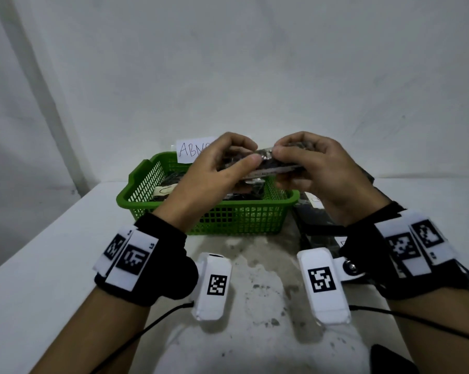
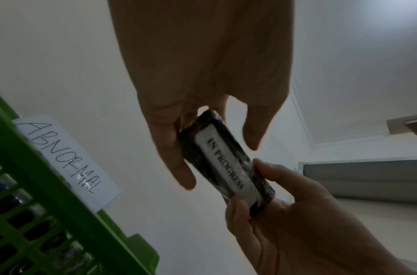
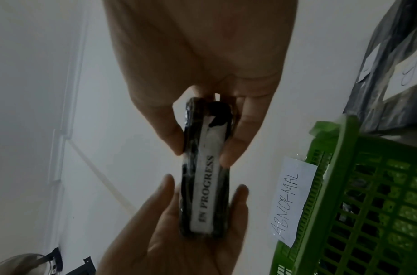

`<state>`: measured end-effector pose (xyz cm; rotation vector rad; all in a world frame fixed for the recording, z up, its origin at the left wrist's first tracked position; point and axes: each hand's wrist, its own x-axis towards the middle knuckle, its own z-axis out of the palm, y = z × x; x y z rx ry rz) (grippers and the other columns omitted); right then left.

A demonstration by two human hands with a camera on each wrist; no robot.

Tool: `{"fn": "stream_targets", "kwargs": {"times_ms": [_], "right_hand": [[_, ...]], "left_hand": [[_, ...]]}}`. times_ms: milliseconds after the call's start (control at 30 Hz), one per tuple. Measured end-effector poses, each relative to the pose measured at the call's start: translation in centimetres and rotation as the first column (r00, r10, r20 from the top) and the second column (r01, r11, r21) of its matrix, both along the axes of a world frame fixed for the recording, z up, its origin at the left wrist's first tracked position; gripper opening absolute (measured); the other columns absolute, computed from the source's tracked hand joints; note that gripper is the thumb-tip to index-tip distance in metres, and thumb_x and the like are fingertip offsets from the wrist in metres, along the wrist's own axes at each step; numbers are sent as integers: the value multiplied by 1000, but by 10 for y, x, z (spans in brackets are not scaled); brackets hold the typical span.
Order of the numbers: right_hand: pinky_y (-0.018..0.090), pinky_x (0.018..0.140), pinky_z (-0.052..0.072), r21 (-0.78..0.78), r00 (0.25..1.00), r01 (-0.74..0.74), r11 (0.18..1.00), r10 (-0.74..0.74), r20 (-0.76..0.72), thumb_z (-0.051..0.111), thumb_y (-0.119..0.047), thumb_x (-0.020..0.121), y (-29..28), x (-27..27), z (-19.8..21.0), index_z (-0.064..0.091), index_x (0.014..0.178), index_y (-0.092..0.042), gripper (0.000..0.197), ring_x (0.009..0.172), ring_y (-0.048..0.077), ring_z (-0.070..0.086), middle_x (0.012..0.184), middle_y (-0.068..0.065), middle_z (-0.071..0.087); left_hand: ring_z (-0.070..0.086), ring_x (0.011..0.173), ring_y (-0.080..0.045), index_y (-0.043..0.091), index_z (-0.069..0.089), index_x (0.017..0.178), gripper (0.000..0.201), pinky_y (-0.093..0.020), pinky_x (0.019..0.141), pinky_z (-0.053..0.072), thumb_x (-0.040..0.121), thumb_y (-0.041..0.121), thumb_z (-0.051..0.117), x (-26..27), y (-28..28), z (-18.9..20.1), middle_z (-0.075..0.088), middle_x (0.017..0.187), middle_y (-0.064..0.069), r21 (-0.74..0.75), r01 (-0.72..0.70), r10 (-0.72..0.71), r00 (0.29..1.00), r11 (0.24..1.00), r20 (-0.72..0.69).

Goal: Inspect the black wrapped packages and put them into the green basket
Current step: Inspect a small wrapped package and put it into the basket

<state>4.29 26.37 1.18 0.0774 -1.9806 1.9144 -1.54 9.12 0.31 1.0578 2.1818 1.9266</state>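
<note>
The white paper note (image 1: 194, 150) stuck on the far rim of the green plastic basket (image 1: 147, 182) shows only "ABN" from the head camera, because the left hand (image 1: 211, 168) covers the rest. Both hands hide most of the small black wrapped package (image 1: 265, 164) there. The dark wrapped things inside the basket (image 1: 168, 184) are too hidden to count. At the desk's right edge, black plastic bags (image 1: 314, 211) sit behind the right hand (image 1: 325, 171), their white labels unreadable.
</note>
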Motion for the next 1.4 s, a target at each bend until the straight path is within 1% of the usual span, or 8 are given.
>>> {"fn": "stream_targets", "kwargs": {"times_ms": [333, 433, 600, 800, 967, 1067, 1233, 1400], "right_hand": [[34, 70, 63, 181, 977, 98, 979, -61, -202, 74, 7, 80, -3, -6, -8, 69, 79, -13, 20, 73, 17, 70, 78, 4, 71], [38, 79, 62, 236, 970, 69, 969, -10, -243, 77, -1, 76, 1, -3, -5, 68, 84, -13, 17, 81, 18, 70, 92, 13, 73], [35, 91, 58, 295, 961, 20, 955, 63, -269, 77, -11, 73, 3, -1, -7, 65, 86, -20, 20, 104, 16, 69, 120, 5, 67], [53, 88, 58, 256, 965, 78, 964, -8, -264, 71, 5, 86, 4, -6, -10, 60, 106, -12, 29, 96, 31, 72, 101, 6, 76], [48, 92, 57, 314, 939, 153, 937, -39, -341, 69, 4, 84, 3, -7, -10, 59, 95, -15, 24, 96, 20, 71, 98, 7, 74], [45, 89, 58, 256, 946, 153, 954, -66, -318, 69, -9, 85, 8, -9, -9, 62, 100, -19, 20, 101, 23, 70, 104, 5, 73], [35, 69, 62, 158, 973, 159, 975, -127, -194, 68, -13, 95, 14, -9, -11, 63, 97, -20, 9, 80, 15, 68, 95, -1, 64], [43, 88, 59, 232, 987, 158, 960, -146, -67, 66, -31, 96, 9, -11, -14, 68, 107, -35, 12, 103, 19, 71, 116, -4, 70]], "left_hand": [[66, 76, -22, 13, 58, 118, 33, -39, 70, 52, 88, 13, 73, -4, -1, -1, 70, 90, -6, -10, -74, 74, 997, 997, 0], [72, 91, -20, 15, 56, 124, 33, -31, 76, 59, 93, 20, 67, -3, -4, 2, 70, 105, -6, -29, -40, 40, 999, 999, 17], [63, 72, -15, 14, 64, 113, 17, -32, 68, 52, 98, 20, 59, -4, -7, 4, 68, 91, -2, -114, -52, 57, 998, 992, 40], [71, 82, -14, 12, 68, 107, 20, -39, 89, 59, 88, 19, 73, -7, -7, 1, 72, 93, 0, -113, -93, 89, 995, 989, -42], [71, 76, -12, 14, 69, 103, 14, -36, 76, 61, 90, 19, 72, -7, -3, -1, 72, 85, 3, -91, -124, 115, 988, 988, -105], [69, 77, -12, 15, 70, 107, 14, -26, 62, 55, 97, 16, 60, -7, -5, 3, 72, 88, 2, 31, -39, 38, 998, 999, 44], [70, 90, -17, 12, 61, 123, 36, -26, 74, 57, 86, 14, 61, -6, -11, 7, 70, 110, -7, 247, 153, -184, 977, 957, 104], [74, 86, -22, 19, 57, 125, 47, -32, 82, 59, 80, 18, 73, 9, -2, 8, 61, 120, -10, 115, 115, -106, 991, 987, -79]]}}
